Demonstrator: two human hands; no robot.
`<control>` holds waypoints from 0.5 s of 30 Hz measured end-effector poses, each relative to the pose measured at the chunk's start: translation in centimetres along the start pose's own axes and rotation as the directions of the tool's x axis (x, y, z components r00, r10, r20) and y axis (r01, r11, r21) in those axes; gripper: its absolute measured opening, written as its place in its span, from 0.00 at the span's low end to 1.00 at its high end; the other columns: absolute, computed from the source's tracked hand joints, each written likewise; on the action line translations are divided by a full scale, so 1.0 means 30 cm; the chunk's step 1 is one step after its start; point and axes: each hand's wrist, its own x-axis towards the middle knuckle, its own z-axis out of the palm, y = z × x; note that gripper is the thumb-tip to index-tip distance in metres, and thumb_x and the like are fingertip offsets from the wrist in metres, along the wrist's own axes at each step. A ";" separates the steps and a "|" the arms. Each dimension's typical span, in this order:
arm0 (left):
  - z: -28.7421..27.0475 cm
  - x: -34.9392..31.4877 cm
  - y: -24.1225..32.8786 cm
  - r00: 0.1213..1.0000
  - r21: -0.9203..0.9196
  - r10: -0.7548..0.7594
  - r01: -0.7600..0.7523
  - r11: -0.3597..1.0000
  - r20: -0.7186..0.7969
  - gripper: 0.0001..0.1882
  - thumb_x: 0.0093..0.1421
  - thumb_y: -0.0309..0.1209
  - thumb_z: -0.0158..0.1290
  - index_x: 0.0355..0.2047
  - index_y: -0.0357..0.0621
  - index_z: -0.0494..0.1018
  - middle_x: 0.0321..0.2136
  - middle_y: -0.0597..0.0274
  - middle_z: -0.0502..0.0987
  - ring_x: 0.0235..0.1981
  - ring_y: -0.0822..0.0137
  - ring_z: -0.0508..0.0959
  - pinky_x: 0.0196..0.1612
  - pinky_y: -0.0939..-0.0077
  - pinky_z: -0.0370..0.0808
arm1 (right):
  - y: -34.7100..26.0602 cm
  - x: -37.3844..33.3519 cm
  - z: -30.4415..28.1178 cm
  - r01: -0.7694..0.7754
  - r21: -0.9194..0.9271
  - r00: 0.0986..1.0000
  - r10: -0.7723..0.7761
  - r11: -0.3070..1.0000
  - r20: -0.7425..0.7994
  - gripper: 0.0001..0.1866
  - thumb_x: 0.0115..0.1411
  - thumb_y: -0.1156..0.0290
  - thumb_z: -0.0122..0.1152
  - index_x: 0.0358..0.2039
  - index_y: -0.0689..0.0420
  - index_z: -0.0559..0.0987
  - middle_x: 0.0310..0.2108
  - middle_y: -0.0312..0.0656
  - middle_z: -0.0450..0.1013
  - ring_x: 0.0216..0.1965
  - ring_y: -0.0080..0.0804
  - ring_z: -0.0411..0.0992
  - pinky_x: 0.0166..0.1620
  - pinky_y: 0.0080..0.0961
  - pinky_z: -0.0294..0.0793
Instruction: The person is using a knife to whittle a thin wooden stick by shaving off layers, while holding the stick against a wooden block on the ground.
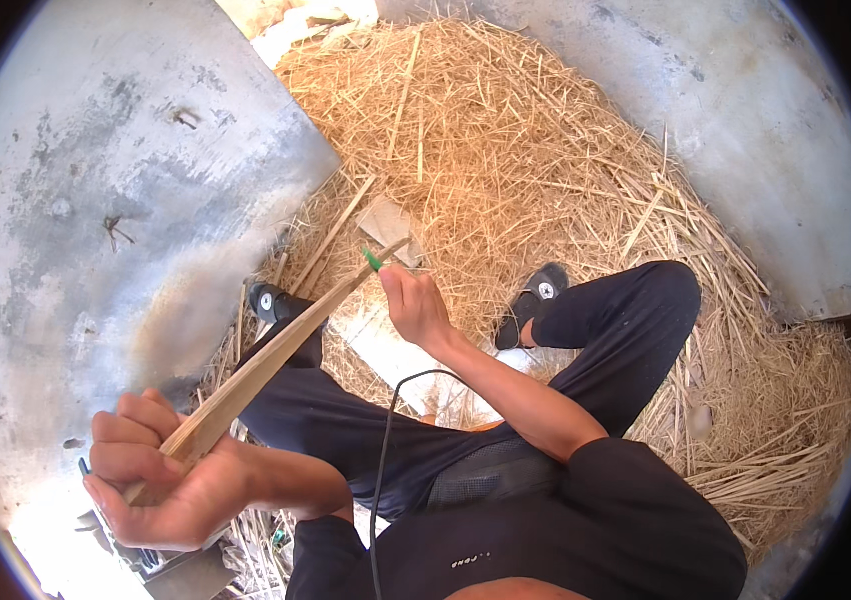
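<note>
A long, pale bamboo strip (281,348) slants up and away from the lower left, wide at the near end and tapering to a point. My left hand (166,470) is closed around its near end, fingers wrapped over it. Close to the far tip, my right hand (416,308) is closed, with its thumb side against the strip. A small green piece (373,259) sticks out there beside the strip. The rest of what the right hand grips is hidden in the fingers, so its kind cannot be made out.
Shavings (516,140) and loose strips cover the floor ahead and to the right. Grey walls (146,180) stand left and at the upper right. My bent legs (626,320) frame the work, and a black cable (383,450) hangs across my lap. A flat tan piece (383,222) lies beyond the tip.
</note>
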 end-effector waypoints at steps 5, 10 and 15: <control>0.006 -0.011 0.007 0.999 -0.035 -0.038 0.039 0.999 0.029 0.20 0.53 0.38 0.37 0.08 0.53 0.45 0.09 0.72 0.43 0.09 0.78 0.45 0.14 0.84 0.42 | 0.244 0.026 0.068 -0.173 -0.269 0.983 0.182 0.947 0.010 0.31 0.66 0.54 0.33 0.20 0.65 0.76 0.16 0.59 0.69 0.19 0.57 0.70 0.26 0.47 0.68; -0.004 0.008 0.002 1.000 0.002 0.001 -0.001 1.000 0.021 0.19 0.53 0.37 0.37 0.08 0.54 0.45 0.08 0.73 0.44 0.08 0.79 0.44 0.13 0.84 0.42 | 0.113 0.018 0.068 -0.036 -0.151 0.999 0.038 0.988 0.008 0.29 0.66 0.56 0.35 0.18 0.64 0.74 0.15 0.57 0.69 0.18 0.54 0.71 0.24 0.46 0.67; -0.011 -0.022 0.011 0.998 -0.073 0.010 -0.006 0.997 0.058 0.20 0.54 0.37 0.36 0.08 0.54 0.46 0.08 0.73 0.43 0.08 0.78 0.44 0.12 0.84 0.42 | 0.432 0.008 0.125 -0.156 -0.416 0.988 0.143 0.896 -0.062 0.26 0.66 0.59 0.35 0.19 0.62 0.73 0.15 0.54 0.69 0.22 0.52 0.73 0.26 0.44 0.69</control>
